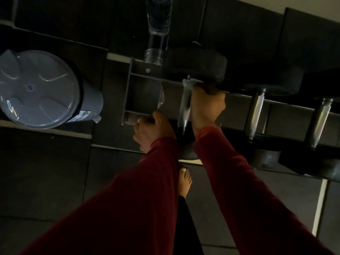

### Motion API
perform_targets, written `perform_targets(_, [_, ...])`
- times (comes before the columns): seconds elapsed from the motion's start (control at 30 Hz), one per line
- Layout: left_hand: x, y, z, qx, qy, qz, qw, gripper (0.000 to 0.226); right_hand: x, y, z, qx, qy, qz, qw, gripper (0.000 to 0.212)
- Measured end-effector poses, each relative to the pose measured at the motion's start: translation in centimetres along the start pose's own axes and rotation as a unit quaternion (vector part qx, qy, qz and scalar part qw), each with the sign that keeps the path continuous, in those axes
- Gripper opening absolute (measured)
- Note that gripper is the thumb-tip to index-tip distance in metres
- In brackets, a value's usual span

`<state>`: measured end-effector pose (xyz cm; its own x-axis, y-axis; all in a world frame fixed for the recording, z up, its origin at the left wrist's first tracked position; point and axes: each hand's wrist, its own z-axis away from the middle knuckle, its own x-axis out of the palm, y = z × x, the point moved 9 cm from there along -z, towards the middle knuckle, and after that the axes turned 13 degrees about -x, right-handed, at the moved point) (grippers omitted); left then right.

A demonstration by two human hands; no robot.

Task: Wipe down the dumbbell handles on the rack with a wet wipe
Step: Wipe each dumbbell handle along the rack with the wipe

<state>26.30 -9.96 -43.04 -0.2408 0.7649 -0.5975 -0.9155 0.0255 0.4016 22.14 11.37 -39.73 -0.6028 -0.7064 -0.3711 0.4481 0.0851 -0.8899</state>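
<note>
Round grey plastic lidded container [36, 89] lies at far left on the dark matted floor [46, 172]. Clear ribbed bottle [154, 52] stands behind the dark metal rack [134, 92]. Left hand [153, 129], fingers curled, grips the rack's near end rail. Right hand [207, 105] is clamped around a white wet wipe [189, 84] on the first dumbbell's knurled steel handle [184, 111]. Two further knurled handles [255, 115] sit to the right between black rubber heads.
</note>
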Motion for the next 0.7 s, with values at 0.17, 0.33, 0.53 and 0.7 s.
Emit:
perform_targets(0.17, [-0.1, 0.0, 0.0, -0.006, 0.002, -0.007, 1.000, 0.066, 0.9, -2.0, 0.1, -0.184, -0.016, 0.122, 0.975, 0.026])
perform_targets(0.33, [-0.1, 0.0, 0.0, -0.003, 0.001, -0.005, 1.000, 0.062, -0.6, -2.3, -0.1, -0.168, 0.018, 0.155, 0.973, 0.017])
perform_targets(0.53, [0.0, -0.1, 0.1, 0.002, -0.005, 0.001, 1.000, 0.061, -1.8, 1.8, -0.1, 0.082, 0.028, 0.052, 0.995, 0.028])
perform_targets(0.7, [0.1, -0.1, 0.0, -0.002, -0.013, 0.003, 1.000, 0.063, 0.3, 0.0, -0.3, 0.042, -0.050, 0.109, 0.992, 0.032])
